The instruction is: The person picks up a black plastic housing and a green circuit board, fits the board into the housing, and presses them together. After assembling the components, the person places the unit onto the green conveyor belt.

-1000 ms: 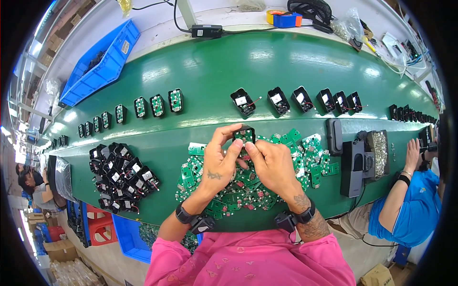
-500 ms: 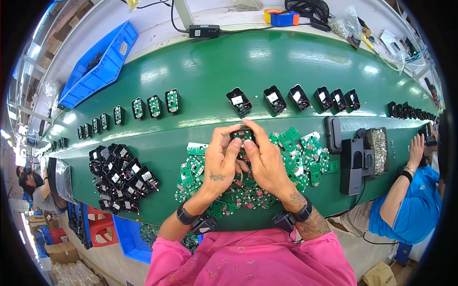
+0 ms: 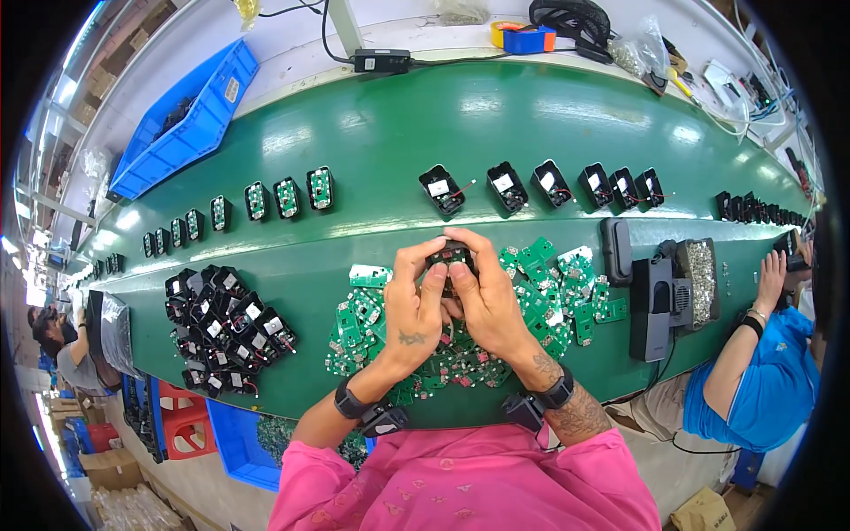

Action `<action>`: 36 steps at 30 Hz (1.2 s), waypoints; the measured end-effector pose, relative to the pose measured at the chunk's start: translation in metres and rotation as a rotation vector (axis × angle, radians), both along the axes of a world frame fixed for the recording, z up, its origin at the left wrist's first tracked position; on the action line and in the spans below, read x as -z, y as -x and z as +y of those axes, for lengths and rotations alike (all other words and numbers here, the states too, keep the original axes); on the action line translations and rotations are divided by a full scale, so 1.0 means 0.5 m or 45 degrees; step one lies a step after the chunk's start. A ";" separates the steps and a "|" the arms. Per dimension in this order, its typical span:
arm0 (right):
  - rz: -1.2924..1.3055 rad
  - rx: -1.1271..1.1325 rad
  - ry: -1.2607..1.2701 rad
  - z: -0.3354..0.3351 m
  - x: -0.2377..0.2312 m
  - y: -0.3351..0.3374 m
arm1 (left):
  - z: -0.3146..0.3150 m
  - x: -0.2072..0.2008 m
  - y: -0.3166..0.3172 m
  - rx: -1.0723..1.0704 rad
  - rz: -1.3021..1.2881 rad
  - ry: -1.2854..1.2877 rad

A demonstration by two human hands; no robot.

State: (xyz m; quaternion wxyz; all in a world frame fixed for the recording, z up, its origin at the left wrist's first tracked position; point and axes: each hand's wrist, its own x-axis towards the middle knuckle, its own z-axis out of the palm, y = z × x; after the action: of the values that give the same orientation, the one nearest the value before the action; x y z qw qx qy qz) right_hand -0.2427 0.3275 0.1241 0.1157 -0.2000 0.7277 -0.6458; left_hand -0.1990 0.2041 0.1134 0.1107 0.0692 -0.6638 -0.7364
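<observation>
Close over the near part of the green bench (image 3: 310,239), I hold one small black case (image 3: 450,253) between both hands. My left hand (image 3: 410,308) wraps its left side, and my right hand (image 3: 492,307) wraps its right side. Both thumbs press side by side on its upper face, while the index fingers curl round its far end. Parts of a circuit board show inside the case; my fingers hide the rest. Beneath and around my hands lies a loose heap of green circuit boards (image 3: 540,296).
Black cases with wires (image 3: 506,187) stand in a row at the far right, board-filled cases (image 3: 320,188) at the left. A pile of black cases (image 3: 226,327) lies left. Rightward are a grey device (image 3: 652,310) and a tray of small metal parts (image 3: 699,283). A co-worker (image 3: 753,380) sits right.
My thumbs have shifted on the case, and less of its green board shows between them. Several wired cases at the right sit slightly farther left.
</observation>
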 end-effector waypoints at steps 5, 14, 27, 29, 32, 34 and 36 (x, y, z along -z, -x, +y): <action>-0.079 -0.072 0.186 0.000 0.004 -0.009 | 0.003 0.008 -0.005 -0.166 0.315 0.299; 0.047 -0.005 0.182 -0.025 -0.014 -0.007 | -0.021 -0.021 -0.005 -0.124 0.210 0.291; 0.712 -0.247 -0.760 -0.116 0.026 0.018 | -0.279 0.085 0.243 -0.114 -0.404 0.490; 0.743 -0.263 -0.794 -0.155 0.038 0.017 | -0.285 0.074 0.241 -0.127 -0.422 0.584; 0.672 -0.416 -0.895 -0.190 0.040 0.041 | -0.272 0.048 0.231 -0.456 -0.131 1.407; 0.583 -0.579 -0.947 -0.197 0.049 0.060 | -0.253 0.029 0.231 -0.205 -0.062 1.309; 0.563 -0.647 -0.994 -0.198 0.033 0.058 | -0.230 0.011 0.212 0.001 -0.023 1.206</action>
State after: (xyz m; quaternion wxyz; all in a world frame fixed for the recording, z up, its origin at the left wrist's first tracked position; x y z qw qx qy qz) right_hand -0.2718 0.2286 0.1077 0.1784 -0.4443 0.8501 -0.2195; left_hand -0.3052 0.0890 0.1078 0.1240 0.0171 -0.9276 -0.3520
